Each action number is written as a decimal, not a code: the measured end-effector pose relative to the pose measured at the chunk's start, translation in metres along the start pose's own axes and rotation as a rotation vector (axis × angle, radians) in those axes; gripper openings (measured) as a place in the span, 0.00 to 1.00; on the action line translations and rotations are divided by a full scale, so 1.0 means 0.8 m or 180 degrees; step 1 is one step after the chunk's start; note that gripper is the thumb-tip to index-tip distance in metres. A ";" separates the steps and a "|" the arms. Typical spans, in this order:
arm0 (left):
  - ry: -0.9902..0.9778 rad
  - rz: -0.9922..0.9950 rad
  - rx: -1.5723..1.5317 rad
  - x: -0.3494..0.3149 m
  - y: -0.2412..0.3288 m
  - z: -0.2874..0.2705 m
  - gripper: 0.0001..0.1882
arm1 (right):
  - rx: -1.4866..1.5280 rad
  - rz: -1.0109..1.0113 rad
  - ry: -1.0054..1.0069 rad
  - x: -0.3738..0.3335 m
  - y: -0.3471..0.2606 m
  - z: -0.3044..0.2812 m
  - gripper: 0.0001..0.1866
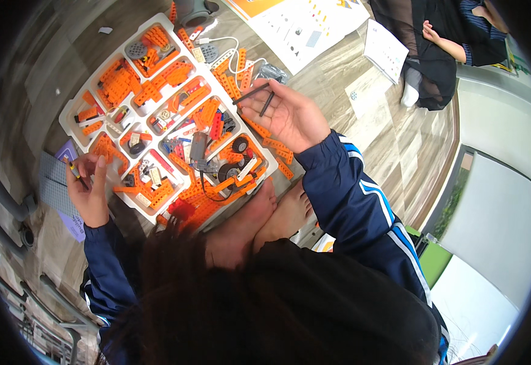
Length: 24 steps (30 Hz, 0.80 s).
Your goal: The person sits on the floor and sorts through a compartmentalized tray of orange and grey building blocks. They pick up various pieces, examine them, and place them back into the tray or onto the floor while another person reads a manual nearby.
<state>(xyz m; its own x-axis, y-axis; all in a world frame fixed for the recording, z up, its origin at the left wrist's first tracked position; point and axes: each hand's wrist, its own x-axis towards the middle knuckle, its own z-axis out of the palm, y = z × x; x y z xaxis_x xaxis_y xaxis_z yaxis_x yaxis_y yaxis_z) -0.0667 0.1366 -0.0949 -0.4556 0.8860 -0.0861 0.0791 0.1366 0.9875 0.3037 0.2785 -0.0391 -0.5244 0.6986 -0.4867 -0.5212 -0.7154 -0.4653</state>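
Note:
My right hand [293, 115] is turned palm up above the right side of a white sorting tray [264, 157]. Two thin black rods [266, 104], which look like toy axles, rest across its fingers. At the tray's left side, my left hand [90, 193] has its fingers curled round a small stick-like piece [74, 169], yellow and dark. Orange building pieces [118, 84] fill many compartments of the tray. A grey motor block [198, 148] with a black cable and several black wheels [229, 173] lie in the right-hand ones.
Loose orange beams [280, 165] and a white cable [236, 58] lie on the floor along the tray's right side. A grey studded plate [57, 182] is at the left. Printed sheets [305, 36] spread at the back, and another person [441, 48] sits at the far right.

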 end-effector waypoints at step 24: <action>-0.0036 -0.0065 0.0130 0.000 0.001 0.000 0.18 | -0.0444 0.0077 0.0118 0.017 0.006 0.030 0.24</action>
<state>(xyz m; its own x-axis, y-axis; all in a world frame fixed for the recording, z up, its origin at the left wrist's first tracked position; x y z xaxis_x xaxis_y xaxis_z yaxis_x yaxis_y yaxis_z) -0.0669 0.1368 -0.0943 -0.4473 0.8878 -0.1078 0.1062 0.1724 0.9793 0.2782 0.2848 -0.0302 -0.5090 0.6822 -0.5249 -0.4086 -0.7282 -0.5502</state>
